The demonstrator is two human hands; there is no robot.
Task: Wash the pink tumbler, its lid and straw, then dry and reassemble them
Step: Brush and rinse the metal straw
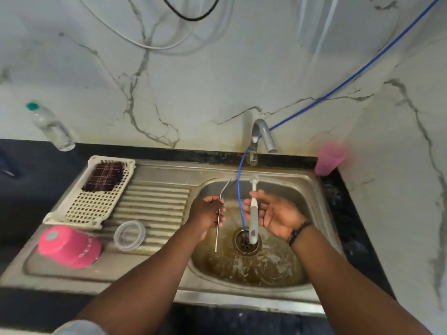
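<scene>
Pink tumbler [70, 246] lies upside down on the steel draining board at the left of the sink, likely set there to drain. Just beside it on the ridged board sits its clear lid [129, 235]. The metal straw [219, 215], bent near its top, is over the basin, pinched in the left hand [209, 211], whose fingers curl round its middle so the long end points down toward the drain. The right hand [273, 213] holds a pale brush [253, 213] upright, thumb and fingers loosely curled round its handle, palm turned up; the brush head sits near the straw's bent end, which suggests the straw is the part being cleaned now. Both hands hover above the basin, probably so drips fall into it.

A blue hose [239, 189] runs from the wall down past the tap [262, 136] into the drain [247, 241]. The sink [314, 213] looks stained and wet. Farther left on the draining board, a cream plastic basket [96, 204] holds a folded dark checked cloth [104, 176], likely for drying. On the dark surface behind stand a clear bottle with a green cap [52, 128] at the left and a small pink cup [330, 158] at the right corner. The wall is white marble-patterned, with loose cables hanging above.
</scene>
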